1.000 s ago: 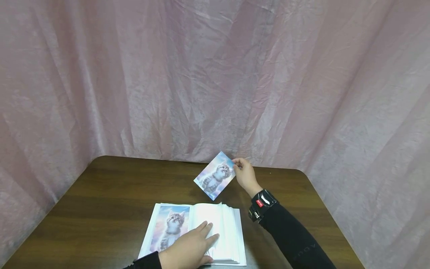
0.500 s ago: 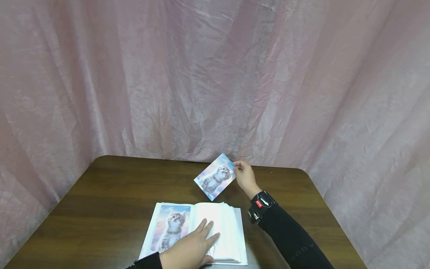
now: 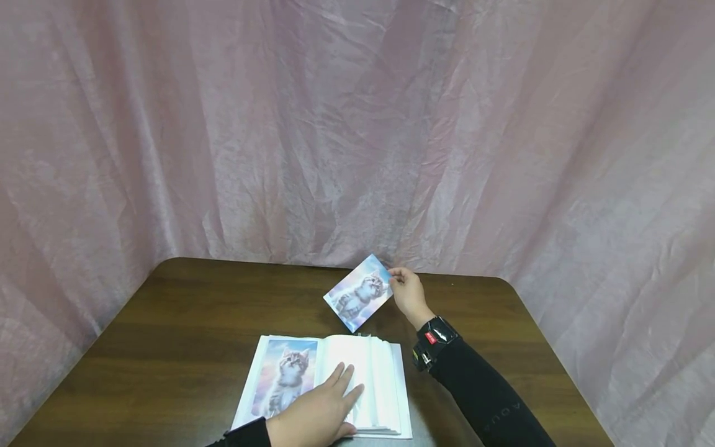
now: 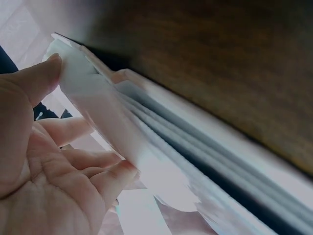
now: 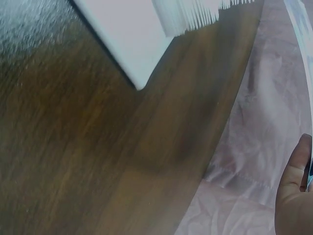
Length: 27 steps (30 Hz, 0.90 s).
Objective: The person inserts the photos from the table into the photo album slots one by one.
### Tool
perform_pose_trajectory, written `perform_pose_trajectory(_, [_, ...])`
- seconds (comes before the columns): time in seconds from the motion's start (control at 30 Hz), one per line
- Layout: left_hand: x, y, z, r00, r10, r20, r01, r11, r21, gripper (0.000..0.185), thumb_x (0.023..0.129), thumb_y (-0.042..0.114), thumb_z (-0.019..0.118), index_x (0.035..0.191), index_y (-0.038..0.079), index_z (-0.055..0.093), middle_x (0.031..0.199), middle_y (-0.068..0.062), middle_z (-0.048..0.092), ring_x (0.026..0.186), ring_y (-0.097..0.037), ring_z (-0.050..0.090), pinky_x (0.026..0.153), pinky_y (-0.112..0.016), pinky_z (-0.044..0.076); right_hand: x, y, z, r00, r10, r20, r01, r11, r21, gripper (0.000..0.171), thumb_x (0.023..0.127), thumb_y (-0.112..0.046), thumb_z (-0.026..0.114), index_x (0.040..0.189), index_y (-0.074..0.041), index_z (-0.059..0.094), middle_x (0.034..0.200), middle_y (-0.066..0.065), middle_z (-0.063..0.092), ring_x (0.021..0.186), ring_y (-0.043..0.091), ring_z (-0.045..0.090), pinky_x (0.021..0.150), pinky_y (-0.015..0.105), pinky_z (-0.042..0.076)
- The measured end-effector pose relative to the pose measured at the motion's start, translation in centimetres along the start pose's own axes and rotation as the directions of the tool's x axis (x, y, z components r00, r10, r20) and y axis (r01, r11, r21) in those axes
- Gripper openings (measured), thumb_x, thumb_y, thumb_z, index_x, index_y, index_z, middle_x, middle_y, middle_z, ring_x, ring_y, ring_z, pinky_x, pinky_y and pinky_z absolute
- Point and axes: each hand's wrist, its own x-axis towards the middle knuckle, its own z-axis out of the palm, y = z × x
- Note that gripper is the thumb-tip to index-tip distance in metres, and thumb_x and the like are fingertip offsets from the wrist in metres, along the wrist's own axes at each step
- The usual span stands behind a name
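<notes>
left hand (image 3: 315,416): fingers flat, apart on album (image 3: 385,391) | right hand (image 3: 408,292): fingers apparently pinching kitten photo (image 3: 359,292)

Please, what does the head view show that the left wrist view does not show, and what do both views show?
Only the head view shows the right hand pinching a loose kitten photo above the table, the kitten picture on the album's left page, and the pink curtain.

Only the left wrist view shows the edges of the album's stacked pages from close by.

Both show the left hand resting on the open photo album and the dark wooden table.
</notes>
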Motion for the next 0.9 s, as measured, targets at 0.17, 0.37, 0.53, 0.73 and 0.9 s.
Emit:
perform_pose_trajectory(0.17, [0.0, 0.0, 0.0, 1.000, -0.001, 0.007, 0.001, 1.000, -0.017, 0.065, 0.093, 0.052, 0.061, 0.141, 0.009, 0.057, 0.147, -0.027, 0.047, 0.136, -0.041, 0.045, 0.097, -0.034, 0.052, 0.2, 0.4, -0.5, 1.000, 0.022, -0.011, -0.022, 1.000, -0.016, 0.018, 0.099, -0.005, 0.056, 0.112, -0.001, 0.068, 0.106, 0.015, 0.068, 0.099, 0.028, 0.062, 0.082, 0.039, 0.049])
perform_pose_trajectory(0.37, [-0.1, 0.0, 0.0, 1.000, 0.007, 0.004, -0.007, 1.000, -0.022, 0.064, 0.093, 0.051, 0.063, 0.140, 0.008, 0.058, 0.146, -0.027, 0.048, 0.135, -0.042, 0.046, 0.097, -0.034, 0.052, 0.0, 1.1, -0.4, 0.999, 0.031, 0.020, -0.030, 0.999, -0.040, 0.018, 0.097, -0.003, 0.057, 0.111, 0.000, 0.069, 0.101, 0.014, 0.069, 0.094, 0.026, 0.062, 0.077, 0.035, 0.048])
perform_pose_trajectory(0.53, [-0.1, -0.1, 0.1, 1.000, 0.002, 0.005, -0.002, 1.000, -0.022, 0.064, 0.093, 0.051, 0.063, 0.140, 0.008, 0.058, 0.146, -0.027, 0.047, 0.135, -0.042, 0.046, 0.098, -0.035, 0.052, 0.1, 1.5, -0.3, 0.998, 0.013, 0.054, -0.012, 1.000, -0.025, 0.017, 0.096, -0.001, 0.059, 0.109, 0.000, 0.070, 0.095, 0.012, 0.070, 0.085, 0.021, 0.060, 0.067, 0.027, 0.045])
perform_pose_trajectory(0.73, [0.0, 0.0, 0.1, 1.000, 0.004, 0.007, -0.004, 1.000, -0.021, 0.064, 0.093, 0.051, 0.064, 0.141, 0.009, 0.057, 0.146, -0.026, 0.048, 0.135, -0.042, 0.046, 0.099, -0.036, 0.051, 0.2, 1.1, -0.7, 0.989, -0.044, 0.143, 0.047, 0.999, -0.018, 0.018, 0.095, 0.003, 0.059, 0.109, 0.002, 0.070, 0.096, 0.012, 0.069, 0.083, 0.018, 0.062, 0.069, 0.031, 0.052])
perform_pose_trajectory(0.9, [0.0, 0.0, 0.0, 1.000, 0.007, 0.012, -0.007, 1.000, -0.003, 0.065, 0.092, 0.051, 0.064, 0.142, 0.010, 0.056, 0.147, -0.024, 0.048, 0.136, -0.040, 0.046, 0.102, -0.038, 0.050, 0.7, 0.4, -1.1, 0.968, -0.062, 0.244, 0.077, 0.996, -0.053, 0.018, 0.097, 0.001, 0.059, 0.112, 0.000, 0.069, 0.097, 0.010, 0.068, 0.079, 0.019, 0.062, 0.072, 0.044, 0.057])
